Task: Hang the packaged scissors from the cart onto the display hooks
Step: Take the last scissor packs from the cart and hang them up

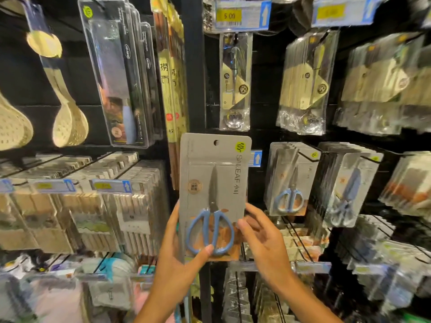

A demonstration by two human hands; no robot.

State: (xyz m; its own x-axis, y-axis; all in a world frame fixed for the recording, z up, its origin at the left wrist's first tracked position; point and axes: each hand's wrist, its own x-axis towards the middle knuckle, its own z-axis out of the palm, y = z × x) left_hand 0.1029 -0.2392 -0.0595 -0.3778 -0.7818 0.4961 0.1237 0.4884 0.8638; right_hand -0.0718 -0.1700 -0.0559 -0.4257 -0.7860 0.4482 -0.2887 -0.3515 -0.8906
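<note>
The carded blue-handled scissors pack, held upright before the scissors display hooks, is likely light, stiff and smooth-faced: the left hand pinches its lower edge, while the right hand steadies its side, fingers relaxed.

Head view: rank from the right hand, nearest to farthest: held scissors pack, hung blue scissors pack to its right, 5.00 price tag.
1. Held scissors pack, touching the right hand, left of it.
2. Hung blue scissors pack, up and right.
3. 5.00 price tag, top.
</note>
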